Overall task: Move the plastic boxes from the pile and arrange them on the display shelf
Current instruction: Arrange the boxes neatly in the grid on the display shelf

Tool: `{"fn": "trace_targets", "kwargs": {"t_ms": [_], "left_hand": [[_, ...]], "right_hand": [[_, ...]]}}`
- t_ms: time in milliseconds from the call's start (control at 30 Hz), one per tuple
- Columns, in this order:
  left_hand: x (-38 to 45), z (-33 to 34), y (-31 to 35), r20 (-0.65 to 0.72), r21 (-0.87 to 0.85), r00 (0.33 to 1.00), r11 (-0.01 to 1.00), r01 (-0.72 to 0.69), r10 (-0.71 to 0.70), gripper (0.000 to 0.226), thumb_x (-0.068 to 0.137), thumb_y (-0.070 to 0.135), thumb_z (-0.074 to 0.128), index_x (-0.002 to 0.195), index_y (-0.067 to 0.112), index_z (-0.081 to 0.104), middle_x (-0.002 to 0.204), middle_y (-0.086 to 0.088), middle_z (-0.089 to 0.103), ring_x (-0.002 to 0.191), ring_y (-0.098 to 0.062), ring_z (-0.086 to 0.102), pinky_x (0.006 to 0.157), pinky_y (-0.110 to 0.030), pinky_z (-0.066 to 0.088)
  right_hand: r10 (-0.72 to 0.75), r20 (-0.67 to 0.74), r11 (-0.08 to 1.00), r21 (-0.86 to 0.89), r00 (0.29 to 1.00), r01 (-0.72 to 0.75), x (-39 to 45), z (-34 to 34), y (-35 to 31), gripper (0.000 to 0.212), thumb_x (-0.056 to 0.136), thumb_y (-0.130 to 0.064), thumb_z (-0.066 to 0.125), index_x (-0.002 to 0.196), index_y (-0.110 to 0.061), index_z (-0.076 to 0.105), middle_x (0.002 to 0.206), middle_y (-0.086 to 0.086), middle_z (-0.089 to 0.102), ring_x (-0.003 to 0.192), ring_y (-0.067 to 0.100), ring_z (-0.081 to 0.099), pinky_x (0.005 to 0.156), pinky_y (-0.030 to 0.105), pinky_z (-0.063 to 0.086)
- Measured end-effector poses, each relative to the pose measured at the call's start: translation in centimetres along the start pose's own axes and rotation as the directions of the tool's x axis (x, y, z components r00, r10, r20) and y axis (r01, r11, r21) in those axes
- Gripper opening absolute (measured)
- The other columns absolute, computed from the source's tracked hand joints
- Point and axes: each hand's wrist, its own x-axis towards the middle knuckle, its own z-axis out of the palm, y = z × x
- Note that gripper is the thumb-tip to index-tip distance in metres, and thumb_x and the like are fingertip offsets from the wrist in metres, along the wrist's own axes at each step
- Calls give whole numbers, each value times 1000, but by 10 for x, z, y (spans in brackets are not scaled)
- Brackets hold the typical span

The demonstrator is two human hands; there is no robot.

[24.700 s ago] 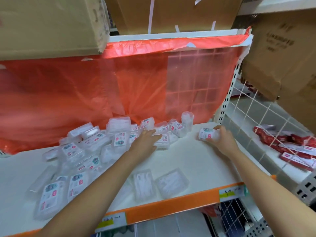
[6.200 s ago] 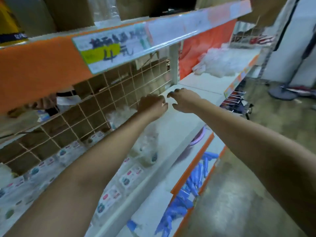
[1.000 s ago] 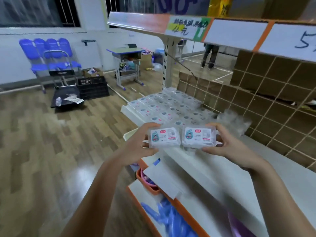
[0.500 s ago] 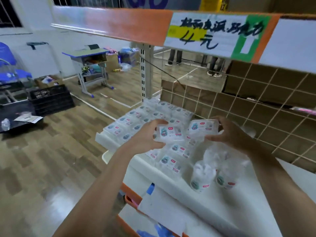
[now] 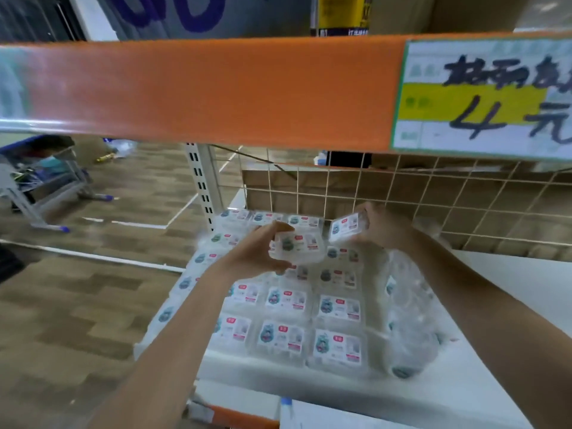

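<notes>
My left hand (image 5: 253, 253) grips a clear plastic box (image 5: 298, 246) with a white label, held above the rows on the shelf. My right hand (image 5: 382, 230) holds a second clear plastic box (image 5: 346, 226), tilted, close to the wire grid at the back. Below both hands, several labelled boxes (image 5: 284, 335) lie flat in neat rows on the white display shelf (image 5: 483, 351). A loose heap of clear round containers (image 5: 408, 320) sits just right of the rows.
An orange shelf edge (image 5: 216, 88) with a handwritten price tag (image 5: 483, 97) hangs overhead. A wire grid (image 5: 418, 196) backs the shelf, with a slotted white upright (image 5: 201, 184) at its left. Wooden floor and a desk (image 5: 40, 178) lie to the left.
I have moved closer, under the upper shelf. Both hands have carried their boxes further in over the arranged rows, the right one towards the wire grid.
</notes>
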Motion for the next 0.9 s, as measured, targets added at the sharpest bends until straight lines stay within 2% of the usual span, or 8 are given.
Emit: {"fn": "trace_targets", "kwargs": {"t_ms": [100,233,433,600,667,733,900], "left_hand": [[6,-3,-10,49,18,997,998,-56,55,68,77,18,76,135,23,42,130,3,50,116,-11,45,93,-23,42],[10,-6,-19,71,-2,990,993,-121,120,68,78,18,76,136,20,41,134,1,49,114,-7,45,89,-15,39],[10,-8,-29,86,-2,982,986,-169,168,67,78,18,76,135,23,41,132,1,49,112,-8,46,88,-16,41],[9,-8,-35,101,7,977,981,-191,190,68,78,21,76,136,26,40,131,3,49,111,-8,45,91,-21,43],[9,-6,-37,112,4,977,983,-186,184,68,78,24,76,136,29,39,129,4,49,107,-9,47,88,-20,44],[10,-5,-39,126,1,976,984,-181,179,67,79,25,75,135,32,39,127,6,48,104,-10,49,85,-20,44],[15,1,-35,178,-1,962,978,-208,205,67,79,26,75,136,29,40,130,4,49,108,-10,48,88,-21,45]], "right_hand": [[64,-13,997,45,998,-64,3,6,-1,69,82,-30,72,138,-12,36,135,11,50,118,26,51,84,27,38],[136,-37,984,119,990,-131,6,14,-5,75,80,-28,75,140,-10,34,136,14,50,120,27,51,97,33,41],[148,-63,989,19,987,-147,8,17,-9,60,78,-29,75,127,-13,45,122,10,57,105,24,56,86,34,46],[158,-59,965,-204,986,-167,12,19,-14,57,81,-36,71,127,-10,49,125,12,47,108,26,51,91,36,44],[181,-35,949,-258,983,-184,14,23,-16,56,82,-38,69,128,-12,49,127,12,46,112,27,49,93,37,43],[198,-31,940,-278,980,-198,16,27,-16,53,84,-37,67,128,-13,49,128,12,46,114,28,47,93,37,41],[213,-10,932,-297,977,-206,18,25,-19,48,84,-34,66,124,-13,51,122,11,50,111,27,48,90,35,43]]}}
